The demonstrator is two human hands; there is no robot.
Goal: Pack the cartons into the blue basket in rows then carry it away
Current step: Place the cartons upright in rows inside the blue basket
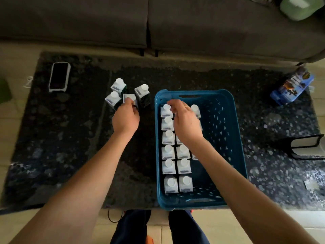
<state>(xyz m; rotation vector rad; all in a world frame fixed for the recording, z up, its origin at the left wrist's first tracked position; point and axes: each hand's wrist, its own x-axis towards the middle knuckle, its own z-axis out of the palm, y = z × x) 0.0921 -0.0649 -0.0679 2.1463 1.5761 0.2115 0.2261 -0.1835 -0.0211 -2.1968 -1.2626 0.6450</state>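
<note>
The blue basket [226,131] stands on the dark table, right of centre. Several white-capped cartons [168,152] stand inside it in rows along its left side; one more carton [195,110] stands at the far end of a third row. My right hand [184,124] hovers over the far part of those rows with its fingers apart, hiding some cartons. Left of the basket stand three loose cartons [142,93]. My left hand [125,118] grips a fourth carton [129,98] among them.
A phone [59,76] lies at the table's far left. A blue packet [292,87] sits at the far right, and a black-framed object [306,147] at the right edge. A grey sofa [158,23] runs behind the table. My legs are below the near edge.
</note>
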